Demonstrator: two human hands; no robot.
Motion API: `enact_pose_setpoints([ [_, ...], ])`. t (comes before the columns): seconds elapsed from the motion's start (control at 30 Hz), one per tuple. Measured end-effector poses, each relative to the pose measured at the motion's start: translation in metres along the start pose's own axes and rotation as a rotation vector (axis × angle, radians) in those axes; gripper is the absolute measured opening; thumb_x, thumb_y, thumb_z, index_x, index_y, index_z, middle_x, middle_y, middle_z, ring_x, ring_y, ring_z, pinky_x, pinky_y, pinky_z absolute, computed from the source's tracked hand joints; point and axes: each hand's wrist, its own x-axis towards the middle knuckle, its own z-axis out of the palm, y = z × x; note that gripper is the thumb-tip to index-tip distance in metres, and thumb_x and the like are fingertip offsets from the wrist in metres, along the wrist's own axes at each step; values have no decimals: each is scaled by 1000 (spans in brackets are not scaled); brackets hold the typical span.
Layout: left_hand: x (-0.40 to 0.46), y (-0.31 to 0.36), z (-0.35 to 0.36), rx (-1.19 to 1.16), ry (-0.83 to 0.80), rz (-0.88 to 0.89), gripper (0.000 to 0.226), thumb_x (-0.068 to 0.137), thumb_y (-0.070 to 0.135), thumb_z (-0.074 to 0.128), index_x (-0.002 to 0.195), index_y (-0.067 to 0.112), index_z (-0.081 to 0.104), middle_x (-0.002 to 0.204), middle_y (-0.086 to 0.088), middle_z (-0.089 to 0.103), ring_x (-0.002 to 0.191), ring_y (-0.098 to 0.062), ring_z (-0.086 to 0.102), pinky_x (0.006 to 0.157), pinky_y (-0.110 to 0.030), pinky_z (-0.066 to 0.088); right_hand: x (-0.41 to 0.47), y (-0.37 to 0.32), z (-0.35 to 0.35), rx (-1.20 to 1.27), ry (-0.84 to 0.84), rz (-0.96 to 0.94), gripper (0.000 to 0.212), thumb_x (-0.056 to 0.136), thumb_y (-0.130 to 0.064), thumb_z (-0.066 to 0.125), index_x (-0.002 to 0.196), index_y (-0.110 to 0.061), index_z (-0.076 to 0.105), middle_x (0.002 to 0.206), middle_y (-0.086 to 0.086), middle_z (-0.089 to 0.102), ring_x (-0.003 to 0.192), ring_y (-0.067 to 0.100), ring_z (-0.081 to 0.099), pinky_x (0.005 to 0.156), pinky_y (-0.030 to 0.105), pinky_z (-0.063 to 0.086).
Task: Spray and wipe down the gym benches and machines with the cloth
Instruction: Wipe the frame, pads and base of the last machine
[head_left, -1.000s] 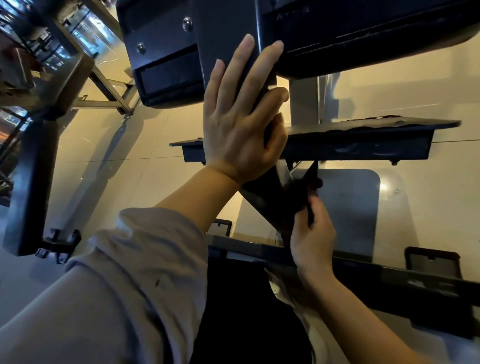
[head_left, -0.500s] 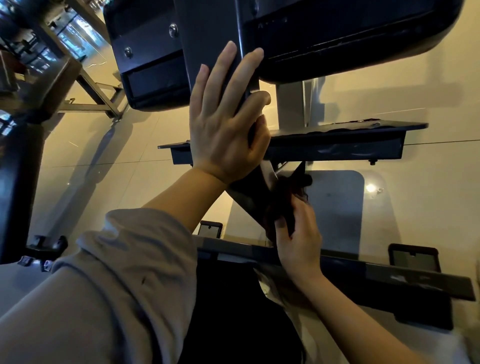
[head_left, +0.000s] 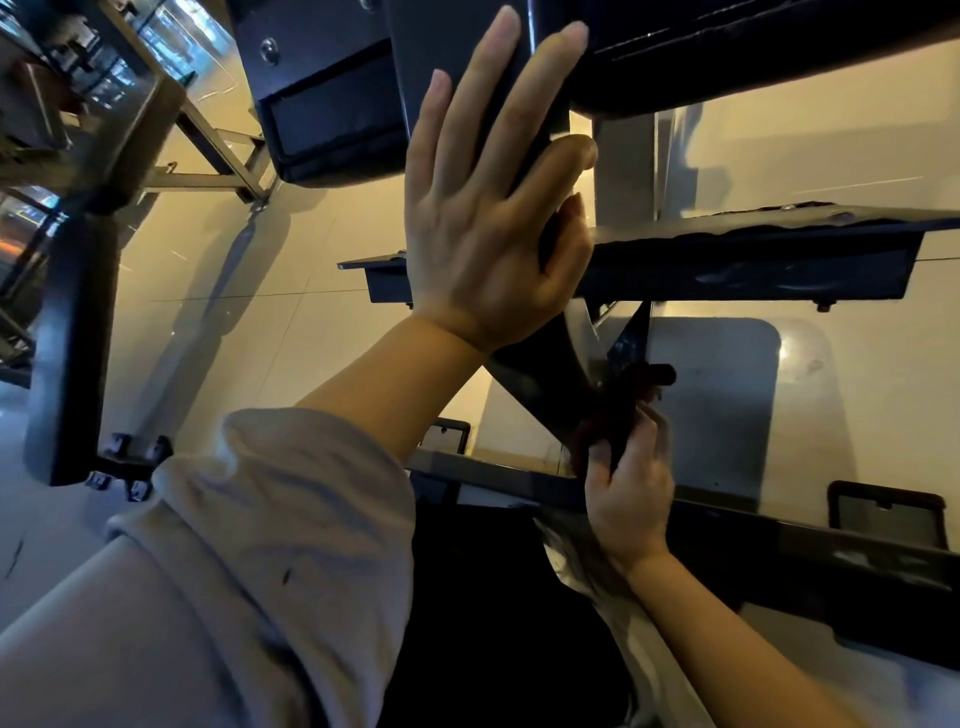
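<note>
The left hand (head_left: 483, 218) lies flat against the dark upright post (head_left: 467, 67) of the machine, fingers straight and slightly spread, thumb tucked round the post's edge; it holds nothing. Above its fingertips sit the black padded cushions (head_left: 727, 57), and just to its right a flat black metal plate (head_left: 753, 254) runs out horizontally, its top surface uneven and worn. Below and to the right of the left hand, the right hand (head_left: 628, 493) grips a dark cloth (head_left: 618, 410), fingers curled round it, pressing it against the angled dark brace (head_left: 545, 374) that descends from under the left wrist. The cloth sits directly above the right hand's knuckles, bunched, its colour hard to judge in the dim light. A dark frame bar (head_left: 831, 551) passes behind the right wrist. A grey sleeve (head_left: 249, 545) covers the left forearm, pushed up short of the wrist.
</note>
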Motion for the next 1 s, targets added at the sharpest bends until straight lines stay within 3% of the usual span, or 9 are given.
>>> enact_pose_setpoints([
  [0.1,0,0,-1,2,-3,-5,18,79,14,59,92,10,71,127,-24,59,125,-41,34,106,-59,31,1,3,0,-5,-3,7,36,89,-25,51,122,-25,37,130,15,47,113,34,55,87,44,51],
  [0.23,0,1,0,-4,1,-9,18,79,14,59,93,12,70,127,-23,59,125,-41,34,106,-60,31,1,19,-2,-82,-83,87,41,91,-8,60,129,-8,45,132,13,47,122,28,48,93,33,37],
  [0.37,1,0,-2,-1,-4,-7,18,79,14,59,93,11,70,128,-23,59,126,-41,35,106,-61,32,9,35,-11,-23,-228,395,37,92,-6,58,127,-13,46,133,7,46,126,25,46,98,34,37],
  [0.43,0,1,-2,-7,-12,-8,18,79,15,58,93,11,70,128,-23,59,125,-41,34,106,-61,32,13,37,-11,-19,-243,460,31,92,-4,58,120,-13,48,127,8,50,123,26,49,95,31,36],
  [0.6,1,0,-1,8,-5,-20,20,80,15,57,92,10,72,126,-24,60,125,-39,34,106,-59,31,8,21,-7,-12,-176,422,33,92,-4,58,122,-11,47,127,8,49,121,23,49,92,24,32],
  [1.0,0,1,-2,22,-6,-19,19,81,17,58,94,11,71,128,-22,60,126,-37,34,106,-57,30,12,-26,-17,63,-99,299,46,89,1,59,131,-12,44,139,7,42,125,23,44,93,22,31],
])
